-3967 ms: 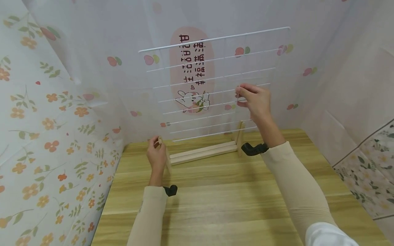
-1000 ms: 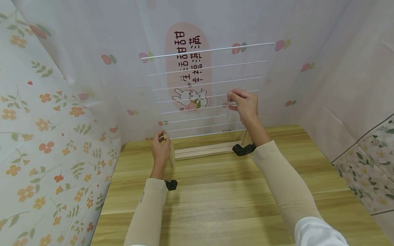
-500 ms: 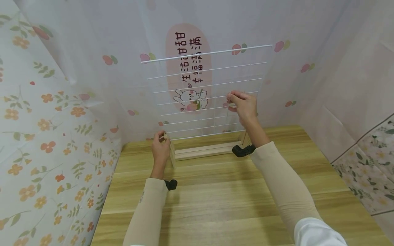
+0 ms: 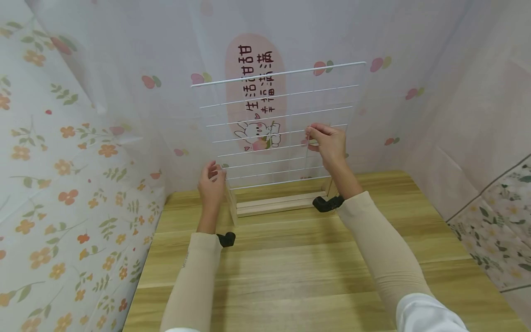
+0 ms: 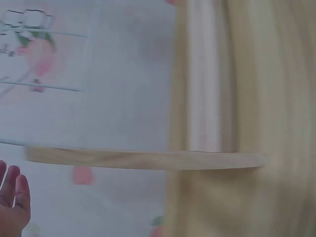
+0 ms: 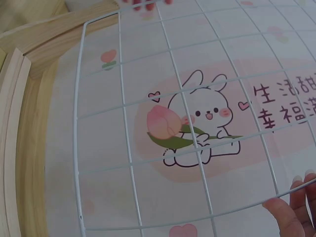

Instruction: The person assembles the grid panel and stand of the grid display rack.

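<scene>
A white wire grid panel (image 4: 278, 74) stands tilted above a pale wooden stand (image 4: 278, 204), its lower edge close to the stand's two end pieces. Thumb and fingers of my right hand (image 4: 329, 140) pinch the grid's right edge wire, as the right wrist view also shows for this hand (image 6: 296, 207). Beside the grid's lower left corner is my left hand (image 4: 211, 182), fingers loosely bent and holding nothing. In the left wrist view its fingers (image 5: 10, 185) are apart from the wooden end piece (image 5: 148, 159). The right end piece is partly hidden behind my right wrist.
The stand sits on a wood-grain table (image 4: 282, 267) near the back. Behind it hangs a pale printed curtain (image 4: 166, 110) with a rabbit picture (image 4: 258, 131). A floral curtain (image 4: 70, 184) closes the left side. Each wrist carries a black camera mount (image 4: 226, 239).
My left hand has let go of the left wooden end piece and moved up and slightly left. Over the longer span, the grid and my right hand shifted left and lower.
</scene>
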Available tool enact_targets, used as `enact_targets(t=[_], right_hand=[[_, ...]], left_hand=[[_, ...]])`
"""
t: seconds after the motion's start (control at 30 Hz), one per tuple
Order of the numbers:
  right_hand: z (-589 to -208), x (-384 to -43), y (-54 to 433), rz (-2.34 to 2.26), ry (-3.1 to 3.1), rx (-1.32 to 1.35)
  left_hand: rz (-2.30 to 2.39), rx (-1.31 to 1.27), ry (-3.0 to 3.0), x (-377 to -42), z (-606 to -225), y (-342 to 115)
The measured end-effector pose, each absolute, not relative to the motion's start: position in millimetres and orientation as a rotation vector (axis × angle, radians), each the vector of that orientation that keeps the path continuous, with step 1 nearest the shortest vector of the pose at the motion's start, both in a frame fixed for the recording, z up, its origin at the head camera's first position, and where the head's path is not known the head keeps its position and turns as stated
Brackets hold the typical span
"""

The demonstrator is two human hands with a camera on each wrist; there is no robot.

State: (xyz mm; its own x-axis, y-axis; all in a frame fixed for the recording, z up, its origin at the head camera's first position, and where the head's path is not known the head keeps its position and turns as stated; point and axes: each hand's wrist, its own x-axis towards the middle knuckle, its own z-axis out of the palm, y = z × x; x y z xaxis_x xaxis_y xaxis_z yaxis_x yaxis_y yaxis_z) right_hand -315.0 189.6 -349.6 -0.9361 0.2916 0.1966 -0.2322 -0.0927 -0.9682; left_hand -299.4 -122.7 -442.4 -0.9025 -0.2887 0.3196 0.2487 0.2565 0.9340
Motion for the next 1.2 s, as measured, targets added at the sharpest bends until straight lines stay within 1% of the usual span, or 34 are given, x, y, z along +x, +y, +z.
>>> enact_targets(t=[0.2, 0.37, 0.83, 1.03, 1.2], right_hand=[[-352, -315, 189, 2.070, -1.863, -0.084], [-351, -316, 189, 2.070, -1.872, -0.088], [-355, -317, 189, 2.103, -1.844, -0.077], [-355, -317, 189, 2.099, -1.842, -0.085], [-355, -316, 189, 2.101, -1.837, -0.094]], left_hand=[[-1.633, -0.034, -2.046, -306, -403, -125], [-1.618, -0.062, -2.044, -311, -380, -124], [-1.584, -0.143, -1.963, -311, -332, -121], [-1.535, -0.207, -1.949, -312, -316, -118], [-1.556, -0.205, -1.938, -309, -308, -117]])
